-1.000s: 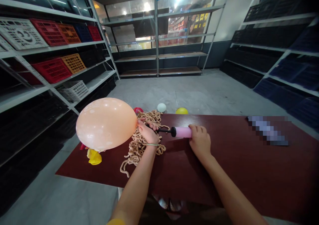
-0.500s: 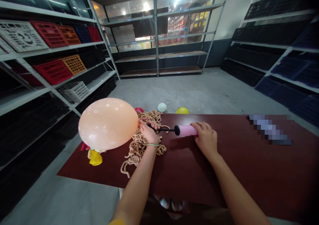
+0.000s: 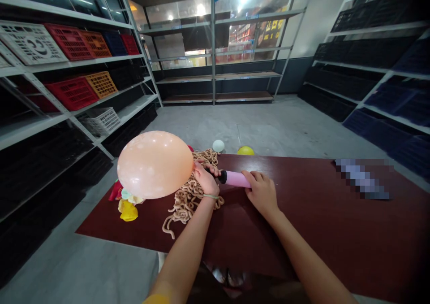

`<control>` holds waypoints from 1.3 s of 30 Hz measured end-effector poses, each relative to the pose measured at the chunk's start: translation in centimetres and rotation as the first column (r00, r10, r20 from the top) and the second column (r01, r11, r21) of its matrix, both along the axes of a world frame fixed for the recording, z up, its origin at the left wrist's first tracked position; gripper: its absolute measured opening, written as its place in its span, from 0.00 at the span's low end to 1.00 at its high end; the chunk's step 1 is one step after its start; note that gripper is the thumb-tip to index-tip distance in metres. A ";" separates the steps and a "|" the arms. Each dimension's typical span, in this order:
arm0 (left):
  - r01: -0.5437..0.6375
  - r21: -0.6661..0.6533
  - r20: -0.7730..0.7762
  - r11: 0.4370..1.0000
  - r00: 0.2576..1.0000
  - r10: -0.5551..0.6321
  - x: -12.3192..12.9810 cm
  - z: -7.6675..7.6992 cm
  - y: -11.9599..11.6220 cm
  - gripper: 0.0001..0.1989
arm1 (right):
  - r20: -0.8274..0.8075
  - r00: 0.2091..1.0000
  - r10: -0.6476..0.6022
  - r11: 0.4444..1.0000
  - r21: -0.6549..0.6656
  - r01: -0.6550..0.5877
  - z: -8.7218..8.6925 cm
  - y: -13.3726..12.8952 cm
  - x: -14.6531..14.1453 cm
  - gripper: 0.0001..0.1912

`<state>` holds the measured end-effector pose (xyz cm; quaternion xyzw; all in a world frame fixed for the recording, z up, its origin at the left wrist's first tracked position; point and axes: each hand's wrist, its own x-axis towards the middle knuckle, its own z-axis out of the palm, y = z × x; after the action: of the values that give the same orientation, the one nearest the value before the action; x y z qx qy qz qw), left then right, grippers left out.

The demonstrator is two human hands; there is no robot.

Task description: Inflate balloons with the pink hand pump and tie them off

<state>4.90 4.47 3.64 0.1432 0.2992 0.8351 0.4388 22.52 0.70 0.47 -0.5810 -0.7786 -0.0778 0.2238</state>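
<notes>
A large peach balloon point(image 3: 154, 165), blown up round, extends leftward from my left hand point(image 3: 206, 178). The fingers of that hand are closed around the balloon's neck and the black end of a balloon pump point(image 3: 236, 179). My right hand point(image 3: 264, 192) is wrapped about the pump's pink barrel. Little of the black rod shows between the barrel and my left hand. Beneath my left hand and forearm lies a tangled heap of beige rope point(image 3: 188, 201). Limp yellow balloons point(image 3: 129, 210) and a red one point(image 3: 116, 191) lie below the peach balloon.
The dark red table point(image 3: 319, 223) carries a blurred-out flat item point(image 3: 363, 178) at right. Beyond its far edge are a pale balloon point(image 3: 218, 145) and a yellow balloon point(image 3: 246, 150). Shelves with crates point(image 3: 72, 93) line the left side; more racks stand behind and at right.
My right hand has moved left with the pink barrel, so the barrel now sits close to my left hand and the rod is mostly covered. The peach balloon has shifted slightly right.
</notes>
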 end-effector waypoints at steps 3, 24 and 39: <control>-0.006 0.015 0.005 1.000 1.000 0.006 -0.4 0.3 0.0 0.13 | -0.012 0.995 -0.096 0.994 0.049 0.096 -0.2 0.9 2.2 0.26; 0.037 0.037 -0.031 0.999 0.999 -0.036 0.6 -0.4 -0.4 0.16 | -0.017 0.999 0.028 0.997 0.072 -0.027 -0.5 0.5 0.8 0.27; -0.084 0.063 -0.212 0.994 0.973 0.096 -5.0 4.1 -0.5 0.19 | -0.129 0.992 0.001 0.993 0.117 0.014 -0.5 0.9 2.5 0.27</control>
<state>-0.14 3.99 7.69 0.2304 0.3284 0.8416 0.3616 24.97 1.55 -0.01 -0.5731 -0.7549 -0.0864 0.3071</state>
